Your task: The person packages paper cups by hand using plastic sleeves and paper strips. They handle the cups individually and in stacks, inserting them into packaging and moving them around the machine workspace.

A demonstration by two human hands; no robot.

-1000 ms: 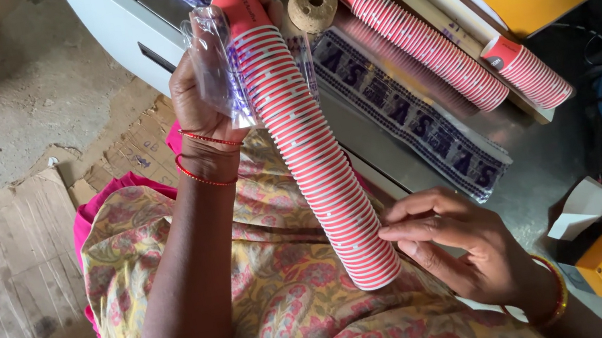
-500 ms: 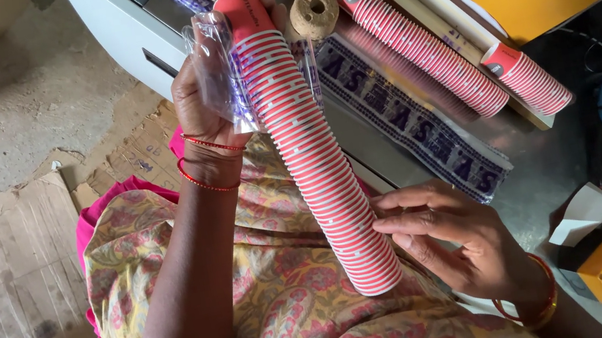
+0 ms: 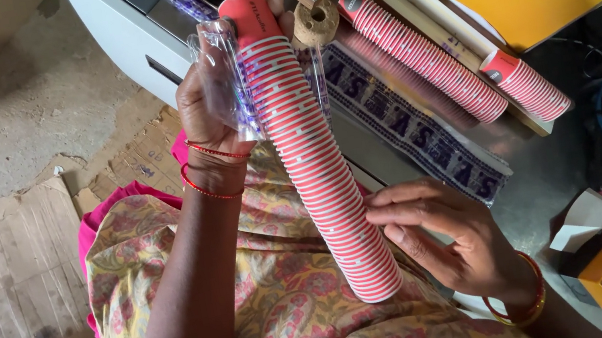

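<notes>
- Left hand (image 3: pixel 213 106), upper centre of frame: closed round top end of long stack of red paper cups (image 3: pixel 314 150) w/ clear plastic sleeve (image 3: pixel 219 68).
- Stack runs diagonally to lower centre.
- Right hand (image 3: pixel 442 231), centre-right: fingers half open, tips touching stack's lower part.
- 2nd cup stack (image 3: pixel 421 59) lies upper right.

- Your left hand (image 3: pixel 213 106) grips glossy, crinkled clear plastic wrap (image 3: pixel 224 76) around matt paper cups (image 3: pixel 315 158).
- Beside you lies rough, worn cardboard (image 3: pixel 25 272) on dusty concrete.
</notes>
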